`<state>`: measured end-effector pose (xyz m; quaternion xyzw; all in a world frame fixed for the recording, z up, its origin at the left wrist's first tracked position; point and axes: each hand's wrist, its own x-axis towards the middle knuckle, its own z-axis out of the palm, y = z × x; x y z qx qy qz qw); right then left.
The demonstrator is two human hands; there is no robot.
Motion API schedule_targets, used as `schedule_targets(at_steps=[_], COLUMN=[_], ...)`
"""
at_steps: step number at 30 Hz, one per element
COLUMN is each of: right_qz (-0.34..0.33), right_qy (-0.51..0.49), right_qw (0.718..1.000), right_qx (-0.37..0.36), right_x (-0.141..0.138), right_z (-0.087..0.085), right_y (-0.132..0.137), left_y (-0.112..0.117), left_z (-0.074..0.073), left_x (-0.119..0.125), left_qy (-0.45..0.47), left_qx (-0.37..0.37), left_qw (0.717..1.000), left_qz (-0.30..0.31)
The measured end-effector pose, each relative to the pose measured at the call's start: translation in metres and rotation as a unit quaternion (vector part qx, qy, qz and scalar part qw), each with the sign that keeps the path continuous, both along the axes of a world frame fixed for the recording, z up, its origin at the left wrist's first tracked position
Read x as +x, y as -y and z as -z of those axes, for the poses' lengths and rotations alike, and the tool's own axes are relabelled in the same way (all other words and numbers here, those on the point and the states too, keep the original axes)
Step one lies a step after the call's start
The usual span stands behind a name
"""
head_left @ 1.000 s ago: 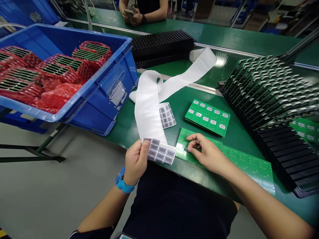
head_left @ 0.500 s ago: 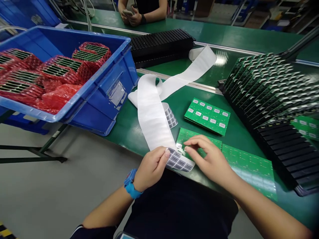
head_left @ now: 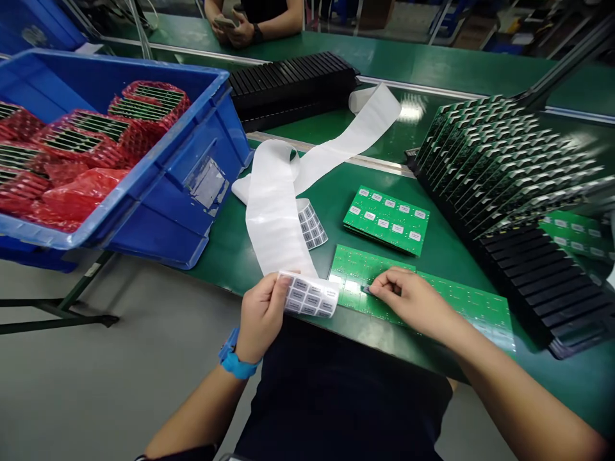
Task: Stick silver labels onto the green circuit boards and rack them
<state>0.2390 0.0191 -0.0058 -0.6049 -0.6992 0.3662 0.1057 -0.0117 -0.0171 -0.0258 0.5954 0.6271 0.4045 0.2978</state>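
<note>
Holding the curled label strip [head_left: 307,296] in the left grip [head_left: 262,315]; pinching a small grey label [head_left: 366,289] in the right grip [head_left: 407,298], perhaps touching the green board [head_left: 353,264] lying flat on the desk [head_left: 331,200].

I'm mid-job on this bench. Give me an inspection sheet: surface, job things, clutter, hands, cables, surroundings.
Surface: green bench, glossy, some glare.
Job things: label strip; left board and right board, side by side; labelled stack behind them.
Clutter: white strip looped on the bench; rear rack; right rack holding many boards.
Left hand: pinches the label strip.
Right hand: pinches a small label at the left board; contact unclear.
Cables: possibly one, thin and white, behind the crate.
Surroundings: crate at left with red-wrapped bundles; person opposite holding a phone.
</note>
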Motion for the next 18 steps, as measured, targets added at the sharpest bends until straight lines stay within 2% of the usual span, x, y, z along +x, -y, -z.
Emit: schedule_targets(at_steps=[5,7,10,13,15,18], right_qz=[-0.032,-0.052,-0.082,-0.064,-0.04,-0.036], right_qy=[0.042,0.063,0.144,0.234,0.215,0.074], right_qw=[0.999,0.996,0.977,0.941,0.943,0.983], right_qx=[0.012,0.041,0.134,0.235,0.25,0.162], right_x=[-0.002,-0.003,-0.006,-0.006,-0.001,0.012], right_z=[0.005,0.007,0.009,0.01,0.01,0.009], right_y=[0.001,0.004,0.013,0.021,0.022,0.018], left_y=[-0.005,-0.006,-0.006,-0.005,-0.003,0.0], left_z=[-0.002,-0.001,0.0,-0.002,-0.003,-0.005], left_x=[0.0,0.0,0.0,0.001,0.003,0.007], left_qy=[0.039,0.056,0.049,0.056,0.071,0.092], left_qx=[0.007,0.015,0.028,0.007,-0.014,-0.04], left_qw=[0.999,0.998,0.998,0.998,0.997,0.994], left_qz=[-0.03,-0.032,-0.029,-0.002,0.018,0.037])
